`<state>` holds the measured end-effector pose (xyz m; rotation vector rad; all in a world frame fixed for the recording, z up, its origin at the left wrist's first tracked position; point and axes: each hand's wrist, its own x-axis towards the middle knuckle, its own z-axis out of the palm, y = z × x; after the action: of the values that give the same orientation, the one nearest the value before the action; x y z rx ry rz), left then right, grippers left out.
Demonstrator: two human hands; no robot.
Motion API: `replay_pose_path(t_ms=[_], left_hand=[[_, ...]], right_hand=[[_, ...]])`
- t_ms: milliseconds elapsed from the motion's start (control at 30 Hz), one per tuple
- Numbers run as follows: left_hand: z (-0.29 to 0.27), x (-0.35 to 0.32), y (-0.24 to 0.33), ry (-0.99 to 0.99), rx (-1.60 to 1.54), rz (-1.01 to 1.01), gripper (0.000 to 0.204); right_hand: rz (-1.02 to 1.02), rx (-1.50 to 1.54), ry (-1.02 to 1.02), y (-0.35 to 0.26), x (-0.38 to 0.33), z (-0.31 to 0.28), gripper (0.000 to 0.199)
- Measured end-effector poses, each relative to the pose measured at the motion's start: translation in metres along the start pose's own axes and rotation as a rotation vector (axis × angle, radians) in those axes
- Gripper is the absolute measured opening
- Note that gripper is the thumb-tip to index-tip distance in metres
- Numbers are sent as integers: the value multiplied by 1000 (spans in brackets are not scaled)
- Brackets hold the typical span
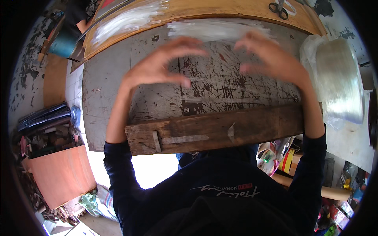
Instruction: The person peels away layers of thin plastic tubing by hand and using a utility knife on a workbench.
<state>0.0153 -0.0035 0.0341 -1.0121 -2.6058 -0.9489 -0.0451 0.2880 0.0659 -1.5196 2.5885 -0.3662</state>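
Overhead, by parts —
Left hand [163, 65]: fingers spread and curved, hovering over the board, blurred; grips nothing I can make out.
Right hand [271, 57]: fingers loosely spread, tips at the film's near edge; actual contact cannot be told.
Film [218, 29]: clear strip stack at the board's far edge.
Board [157, 98]: grey, scored with cuts — wooden bar [216, 129] along its near edge.
Bench [244, 10]: orange top beyond, scissors [278, 8] on it.
Roll [340, 78]: clear plastic, right.
Floor: clutter, orange panel [63, 173] left.

Prob. workshop: scarred cutting bench [157, 98], scissors [278, 9]
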Motion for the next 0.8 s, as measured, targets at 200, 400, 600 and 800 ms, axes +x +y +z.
replay_pose_path(t_ms=[200, 400, 600, 800], left_hand=[[9, 4, 4, -428, -252, -47, 54], [9, 3, 1, -404, -290, -163, 36], [12, 4, 0, -332, -215, -50, 28], [14, 0, -7, -297, -190, -13, 27]], right_hand=[[-70, 149, -171, -39, -6, 22, 36], [38, 251, -277, -36, 0, 21, 24], [5, 308, -197, -27, 0, 21, 7], [-42, 329, -105, -22, 1, 22, 6]])
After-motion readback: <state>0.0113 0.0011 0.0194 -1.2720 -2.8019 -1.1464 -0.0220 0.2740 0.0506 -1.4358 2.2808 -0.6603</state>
